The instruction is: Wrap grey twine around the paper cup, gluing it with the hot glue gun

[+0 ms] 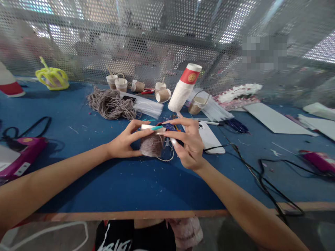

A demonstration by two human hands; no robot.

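A small paper cup (151,145) wrapped in brown-grey cord stands near the middle of the blue table, its white rim band showing at the top. My left hand (129,139) is closed round its left side, with long turquoise nails across the rim. At the cup's right side is my right hand (188,141), thumb and fingers drawn together by the rim. Whether those fingertips pinch anything is hidden. A thin pale strand (167,159) loops from the cup's base up toward the right hand. Just behind the right hand lies a white phone (213,141).
Behind stand a tall stack of paper cups (181,92), several cord-wrapped cups (121,84) and a heap of grey cord (110,103). Magenta power strips (24,157) lie on both sides. Black cables (251,170) cross the right. A perforated metal screen (157,45) closes the back.
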